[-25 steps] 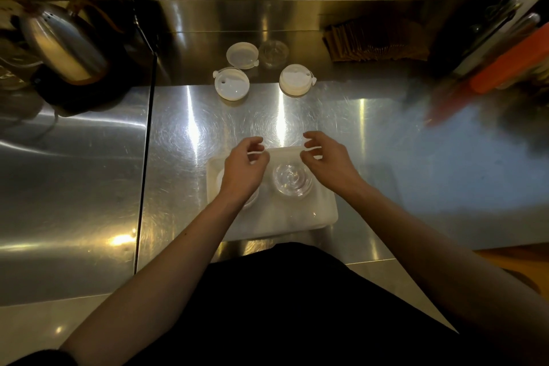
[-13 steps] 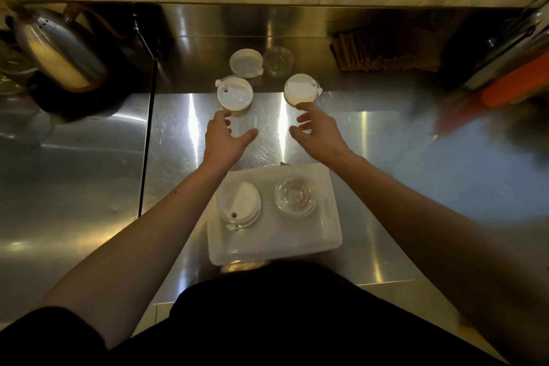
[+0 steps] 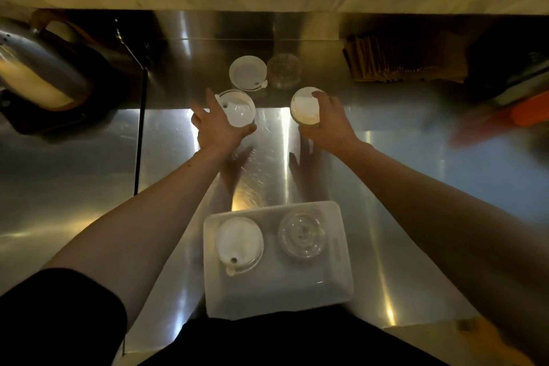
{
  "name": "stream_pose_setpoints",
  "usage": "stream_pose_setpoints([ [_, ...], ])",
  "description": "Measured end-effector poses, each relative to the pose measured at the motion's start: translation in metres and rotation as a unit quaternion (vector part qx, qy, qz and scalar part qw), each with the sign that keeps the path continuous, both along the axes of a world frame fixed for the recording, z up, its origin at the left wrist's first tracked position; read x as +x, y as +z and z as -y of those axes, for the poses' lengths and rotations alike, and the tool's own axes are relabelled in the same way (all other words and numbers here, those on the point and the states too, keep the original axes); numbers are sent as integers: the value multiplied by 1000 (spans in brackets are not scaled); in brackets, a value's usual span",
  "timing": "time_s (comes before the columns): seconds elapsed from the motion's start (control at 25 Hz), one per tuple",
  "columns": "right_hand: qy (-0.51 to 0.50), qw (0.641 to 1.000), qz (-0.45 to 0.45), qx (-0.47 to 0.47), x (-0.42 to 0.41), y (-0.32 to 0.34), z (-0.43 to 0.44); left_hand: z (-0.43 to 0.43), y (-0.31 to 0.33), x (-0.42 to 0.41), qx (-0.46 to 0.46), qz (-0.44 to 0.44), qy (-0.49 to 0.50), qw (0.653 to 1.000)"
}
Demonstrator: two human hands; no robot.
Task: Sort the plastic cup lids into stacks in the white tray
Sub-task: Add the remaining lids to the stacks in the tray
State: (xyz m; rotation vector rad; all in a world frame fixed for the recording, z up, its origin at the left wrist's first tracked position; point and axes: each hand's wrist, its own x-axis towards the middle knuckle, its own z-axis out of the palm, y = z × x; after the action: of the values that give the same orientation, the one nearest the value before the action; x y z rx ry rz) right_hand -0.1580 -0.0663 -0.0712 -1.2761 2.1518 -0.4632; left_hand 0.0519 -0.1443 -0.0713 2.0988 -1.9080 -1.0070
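Above, at twelve o'clock from the white tray [image 3: 341, 270], our left hand [image 3: 218, 128] and right hand [image 3: 328, 125] each pinch a white lid [image 3: 239, 108] [image 3: 304, 108]; loose rim grips risk drops.

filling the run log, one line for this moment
left hand on white lid | right hand on white lid | white tray: white stack, clear stack

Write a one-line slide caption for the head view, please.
Left hand and right hand each grasp a white lid beyond the white tray.
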Motion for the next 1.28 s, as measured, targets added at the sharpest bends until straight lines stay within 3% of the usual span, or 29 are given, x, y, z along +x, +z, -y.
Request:
stream_pose_setpoints([
  [0.4,101,982,-120,108,-34,-25,50,27,-27,-14,17,73,-58,995],
  [0.6,117,979,-132,106,-32,-31,53,28,-29,-15,24,52,-48,997],
  [0.76,101,986,-102,85,-30,-33,49,16,-26,-13,56,-62,12,996],
  [0.92,54,997,-22,42,-24,-31,39,2,-20,-9,92,-192,88,973],
  [1.0,25,999,33,13,-21,-28,31,-6,-18,-4,144,-286,145,936],
  [1.16,-46,989,137,-6,-13,-21,12,-22,-15,9,237,-466,200,828],
  [1.28,-88,974,208,-13,-4,-19,-1,-32,-11,13,246,-498,185,811],
])
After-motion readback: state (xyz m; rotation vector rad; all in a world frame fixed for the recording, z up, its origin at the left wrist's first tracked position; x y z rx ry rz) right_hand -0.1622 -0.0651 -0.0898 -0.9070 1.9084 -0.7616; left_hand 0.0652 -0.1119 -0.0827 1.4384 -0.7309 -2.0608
